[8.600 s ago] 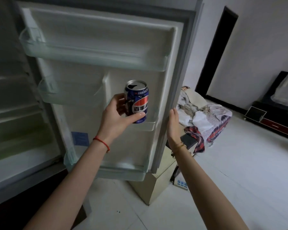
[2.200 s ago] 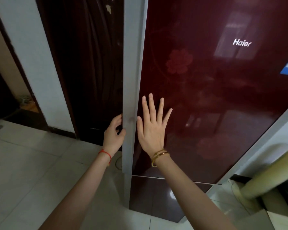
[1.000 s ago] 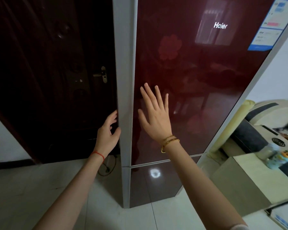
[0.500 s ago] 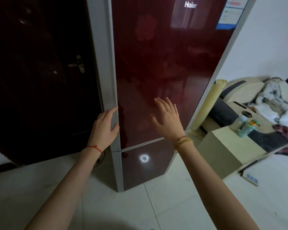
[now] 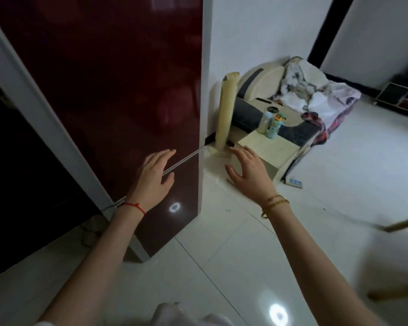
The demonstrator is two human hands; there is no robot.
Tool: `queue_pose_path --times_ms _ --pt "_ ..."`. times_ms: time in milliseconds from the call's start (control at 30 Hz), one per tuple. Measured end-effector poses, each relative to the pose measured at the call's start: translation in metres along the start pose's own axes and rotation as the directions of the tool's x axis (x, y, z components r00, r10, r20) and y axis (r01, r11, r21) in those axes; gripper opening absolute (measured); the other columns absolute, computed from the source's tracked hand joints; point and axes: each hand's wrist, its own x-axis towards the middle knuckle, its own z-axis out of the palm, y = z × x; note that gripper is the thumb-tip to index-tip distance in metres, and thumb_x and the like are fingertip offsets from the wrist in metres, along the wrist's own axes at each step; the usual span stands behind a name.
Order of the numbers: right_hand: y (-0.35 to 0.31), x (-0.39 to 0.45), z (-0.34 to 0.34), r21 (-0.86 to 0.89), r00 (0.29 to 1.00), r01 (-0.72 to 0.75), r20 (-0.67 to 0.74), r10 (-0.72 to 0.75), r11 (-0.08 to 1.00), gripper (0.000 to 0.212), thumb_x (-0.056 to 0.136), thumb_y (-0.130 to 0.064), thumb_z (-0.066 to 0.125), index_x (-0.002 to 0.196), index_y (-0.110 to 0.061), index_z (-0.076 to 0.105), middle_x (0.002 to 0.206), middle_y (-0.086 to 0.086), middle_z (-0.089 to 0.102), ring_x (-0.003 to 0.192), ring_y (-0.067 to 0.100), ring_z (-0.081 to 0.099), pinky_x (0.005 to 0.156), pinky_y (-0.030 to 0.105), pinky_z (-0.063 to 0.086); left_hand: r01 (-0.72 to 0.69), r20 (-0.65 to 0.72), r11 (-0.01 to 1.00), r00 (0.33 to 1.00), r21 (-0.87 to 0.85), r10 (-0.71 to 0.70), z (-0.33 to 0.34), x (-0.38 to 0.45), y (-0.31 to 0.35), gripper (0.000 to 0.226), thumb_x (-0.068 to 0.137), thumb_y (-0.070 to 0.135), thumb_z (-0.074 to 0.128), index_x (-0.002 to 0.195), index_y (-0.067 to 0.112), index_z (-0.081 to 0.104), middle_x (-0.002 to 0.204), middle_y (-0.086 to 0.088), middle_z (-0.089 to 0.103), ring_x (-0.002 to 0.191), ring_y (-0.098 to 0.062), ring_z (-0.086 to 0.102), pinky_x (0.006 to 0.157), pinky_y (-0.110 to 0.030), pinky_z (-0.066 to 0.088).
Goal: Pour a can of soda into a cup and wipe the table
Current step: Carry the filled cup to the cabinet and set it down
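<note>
Your left hand (image 5: 154, 177) and right hand (image 5: 249, 171): both grips slack, fingers spread, holding nothing. Fridge (image 5: 118, 90) door closed. Soda can, cup not in view. Step looks done or between stages; next, turn toward worktop, find cloth.

No readable txt, brand or nos. anywhere; print on the bottles (image 5: 272, 126) too blurred.

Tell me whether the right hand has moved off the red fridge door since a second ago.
Yes. The right hand has swung rightward past the fridge door edge, now open before the low cabinet, touching neither.
</note>
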Motion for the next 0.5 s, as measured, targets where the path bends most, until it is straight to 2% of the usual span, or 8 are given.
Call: queue_pose_path --times_ms 67,233,333,500 --pt "0.030 -0.027 -0.016 -0.022 0.998 -0.068 -0.003 0.068 0.997 0.053 0.100 -0.039 0.049 0.147 -0.016 0.042 0.149 0.005 0.047 0.148 0.024 0.027 0.122 0.041 0.022 -0.040 0.038 0.999 0.998 -0.010 0.041 0.020 0.000 0.028 0.056 0.093 0.010 0.060 0.147 0.014 0.044 0.148 -0.004 0.046 0.140 -0.021 0.035 0.117 -0.042 0.030" --pt "0.102 -0.108 -0.057 -0.035 0.973 -0.228 -0.034 0.227 0.973 0.051 0.100 -0.037 0.050 0.146 -0.015 0.044 0.149 0.003 0.048 0.147 0.025 0.028 0.121 0.042 0.023 -0.154 0.144 0.988 0.977 -0.024 0.156 0.073 -0.015 0.100 0.054 0.092 0.011 0.059 0.145 0.013 0.045 0.147 -0.003 0.047 0.138 -0.020 0.035 0.115 -0.032 0.025" --pt "0.137 -0.159 -0.083 -0.053 0.953 -0.300 -0.070 0.296 0.953 0.049 0.100 -0.036 0.050 0.144 -0.015 0.046 0.147 0.002 0.050 0.146 0.025 0.030 0.120 0.043 0.026 -0.184 0.190 0.982 0.963 -0.049 0.189 0.105 -0.032 0.145 0.055 0.092 0.012 0.059 0.145 0.015 0.045 0.148 -0.002 0.046 0.138 -0.021 0.035 0.115 -0.034 0.026" --pt "0.190 -0.243 -0.127 -0.057 0.905 -0.412 -0.146 0.401 0.909 0.047 0.100 -0.034 0.051 0.144 -0.015 0.047 0.149 0.000 0.048 0.149 0.025 0.025 0.122 0.039 0.021 -0.263 0.250 0.957 0.925 -0.120 0.286 0.157 -0.060 0.223 0.055 0.093 0.012 0.058 0.146 0.016 0.043 0.149 -0.002 0.046 0.139 -0.021 0.034 0.117 -0.039 0.029"
